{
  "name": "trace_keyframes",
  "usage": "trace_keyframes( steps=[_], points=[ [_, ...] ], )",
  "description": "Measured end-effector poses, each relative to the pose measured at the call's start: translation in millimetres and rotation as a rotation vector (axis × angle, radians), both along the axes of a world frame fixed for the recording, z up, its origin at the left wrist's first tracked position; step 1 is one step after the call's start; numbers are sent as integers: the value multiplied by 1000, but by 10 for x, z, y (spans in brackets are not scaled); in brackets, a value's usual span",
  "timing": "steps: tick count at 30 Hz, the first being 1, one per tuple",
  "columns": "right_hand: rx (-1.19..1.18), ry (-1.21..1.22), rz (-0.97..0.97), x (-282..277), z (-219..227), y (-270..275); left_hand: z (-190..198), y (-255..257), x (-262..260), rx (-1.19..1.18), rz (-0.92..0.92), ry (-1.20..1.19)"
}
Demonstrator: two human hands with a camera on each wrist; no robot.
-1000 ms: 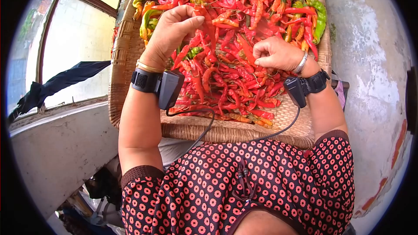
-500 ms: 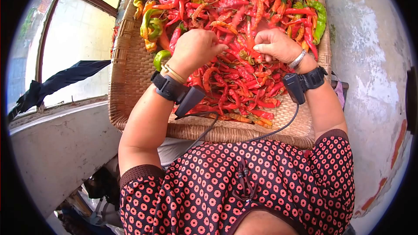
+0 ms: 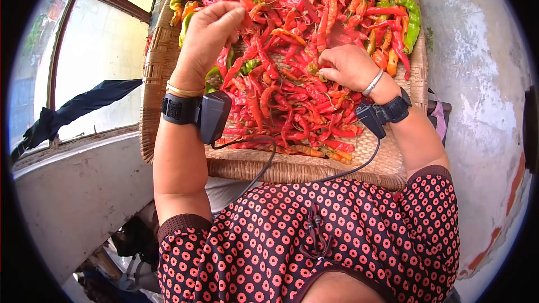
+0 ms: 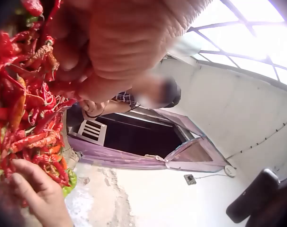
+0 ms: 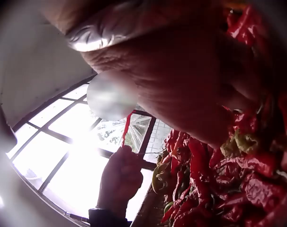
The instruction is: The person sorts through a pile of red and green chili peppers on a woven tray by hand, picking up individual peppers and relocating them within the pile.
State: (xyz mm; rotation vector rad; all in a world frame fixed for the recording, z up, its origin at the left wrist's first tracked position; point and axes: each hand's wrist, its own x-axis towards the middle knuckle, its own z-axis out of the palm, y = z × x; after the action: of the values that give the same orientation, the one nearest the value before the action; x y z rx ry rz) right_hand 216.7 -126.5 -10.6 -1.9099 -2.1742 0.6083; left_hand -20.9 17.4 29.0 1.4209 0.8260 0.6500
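Raised over the left part of the pepper pile, the left hand pinches a red pepper between thumb and fingertips. That thin pepper points upward from the left hand in the right wrist view. Lower and nearer the pile's middle, the right hand has curled fingers among red peppers, beside a greenish one. The right hand is low in the left wrist view; whether its fingertips hold a pepper cannot be told.
A woven basket carries the peppers, with green ones by its right edge. A window and dark cloth lie left, a worn wall right. Another person appears beyond the pile in the left wrist view.
The left hand has moved from beside the right hand up and left, and now pinches a red pepper. The right hand has shifted slightly down and left.
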Motion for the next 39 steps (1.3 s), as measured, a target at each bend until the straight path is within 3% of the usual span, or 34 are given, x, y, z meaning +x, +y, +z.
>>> trace_keyframes(
  steps=[1, 3, 4, 5, 7, 9, 10, 13, 14, 15, 16, 19, 25, 28, 29, 32, 33, 34, 35, 37, 39],
  points=[
    [54, -91, 78, -9, -36, -18, 1, -37, 36, 81, 209, 23],
    [36, -122, 102, -40, -14, -44, -125, 65, 10, 626, 154, 362],
    [-9, -22, 150, -58, 31, -45, -153, -11, -17, 688, 83, 462],
    [-55, 79, 197, -80, 71, -51, -171, -40, -49, 719, -193, 604],
    [-232, 293, 391, -173, 199, -71, -136, -168, -50, 618, -753, 815],
    [-473, 424, 500, -324, 349, -131, -97, -305, -36, 338, -897, 789],
    [-490, 410, 571, -391, 297, -169, 90, -372, 59, 90, -935, 933],
    [-510, 374, 650, -542, 79, -292, -141, -377, 68, -13, -983, 909],
    [-488, 193, 615, -578, 45, -316, -222, -376, 67, -11, -985, 908],
    [-465, 13, 579, -593, 34, -327, -288, -379, 69, 242, -989, 830],
    [-432, 1, 532, -587, 40, -328, -329, -379, 65, 491, -982, 743],
    [-369, -115, 429, -562, 146, -257, -373, -428, 109, 620, -865, 750],
    [3, -189, 163, -304, 129, -152, -358, -520, 203, 770, -727, 899],
    [121, 27, 116, -81, 133, -97, -228, -398, 142, 648, -668, 648],
    [8, 120, 32, -65, 209, -64, -146, -357, 127, 432, -610, 564],
    [-56, 152, 12, 34, 278, -16, -109, -169, 38, 255, -315, 314],
    [-132, 304, -27, 42, 297, -13, -122, -116, 32, 212, -210, 177],
    [-208, 456, -66, 46, 306, -10, -144, -88, 57, 128, -16, 44],
    [-207, 458, -66, 51, 292, -6, -205, -39, 73, 148, 160, -78],
    [-221, 540, -107, 70, 254, -4, -229, -36, 80, 341, 237, 108],
    [-282, 558, -152, 70, 266, -15, -316, -85, 69, 561, -23, 273]
  ],
)
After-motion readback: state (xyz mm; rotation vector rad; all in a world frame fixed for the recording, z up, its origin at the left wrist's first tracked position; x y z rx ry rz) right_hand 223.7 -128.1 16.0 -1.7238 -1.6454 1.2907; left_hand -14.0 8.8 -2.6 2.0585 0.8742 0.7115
